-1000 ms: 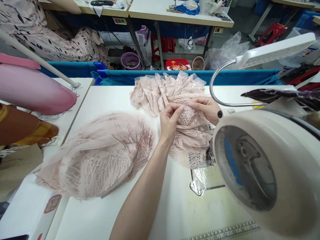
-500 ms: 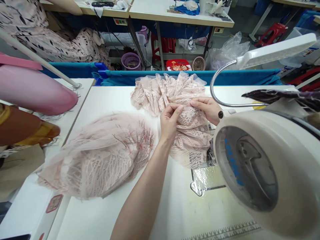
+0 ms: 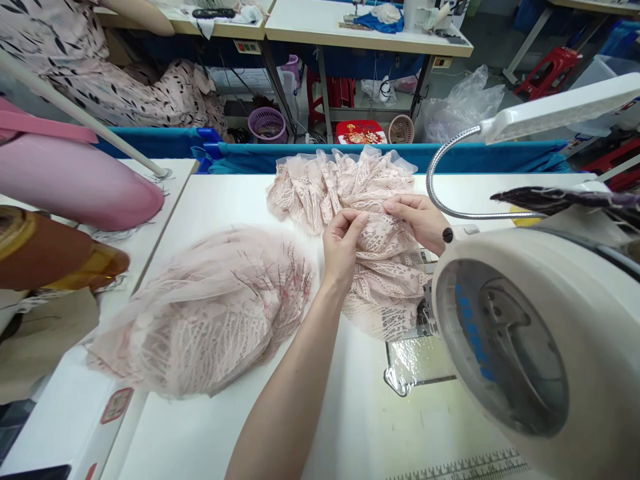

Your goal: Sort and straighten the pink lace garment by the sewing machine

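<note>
Gathered pink lace fabric (image 3: 385, 287) lies in folds across the white table, its near end reaching the needle area of the sewing machine (image 3: 590, 347). My left hand (image 3: 343, 243) pinches an edge of this lace between thumb and forefinger. Just to its right, my right hand (image 3: 417, 217) pinches the same lace, fingertips a short way from the left ones. Part of the right hand is hidden behind the machine head. A second heap, pink tulle with lace and reddish embroidery (image 3: 210, 313), rests to the left of my left forearm, untouched.
A lamp on a bendy metal neck (image 3: 450, 147) arches over the table's right side. At left stand a pink bottle (image 3: 100, 177) and a brown thread cone (image 3: 55, 250). A printed ruler (image 3: 470, 465) runs along the near edge. Beyond the blue cloth trough (image 3: 320, 157), another person sits at a table.
The whole view has shifted slightly, so everything appears a little further right. Both hands keep their pinch on the lace with hardly any movement.
</note>
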The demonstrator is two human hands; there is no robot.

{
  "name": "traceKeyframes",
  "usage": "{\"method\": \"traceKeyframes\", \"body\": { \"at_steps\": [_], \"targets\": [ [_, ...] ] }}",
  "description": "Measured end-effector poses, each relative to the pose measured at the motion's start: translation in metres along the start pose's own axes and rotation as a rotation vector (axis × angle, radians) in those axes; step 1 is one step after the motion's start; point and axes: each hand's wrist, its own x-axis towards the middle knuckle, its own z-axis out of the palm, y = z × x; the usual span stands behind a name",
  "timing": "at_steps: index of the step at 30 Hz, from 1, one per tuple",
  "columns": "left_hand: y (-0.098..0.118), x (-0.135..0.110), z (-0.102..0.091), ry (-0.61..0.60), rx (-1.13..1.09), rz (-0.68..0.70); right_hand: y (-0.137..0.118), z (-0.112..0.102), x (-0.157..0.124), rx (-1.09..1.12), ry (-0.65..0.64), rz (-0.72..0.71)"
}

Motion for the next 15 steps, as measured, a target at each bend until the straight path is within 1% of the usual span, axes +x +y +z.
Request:
{"method": "traceKeyframes", "body": {
  "at_steps": [5, 10, 15],
  "targets": [
    [-0.0003, -0.0005, -0.0002, 0.005, -0.002, 0.003, -0.0057, 0.0027, -0.0014, 0.118, 0.021, 0.025],
    [-0.0006, -0.0006, -0.0010, -0.002, 0.011, -0.002, -0.0061, 0.0018, -0.0013, 0.127, 0.035, 0.000],
    [0.0008, -0.0013, -0.0010, -0.030, 0.037, -0.018, -0.0058, -0.0039, 0.0016, 0.110, 0.037, -0.007]
  ]
}}
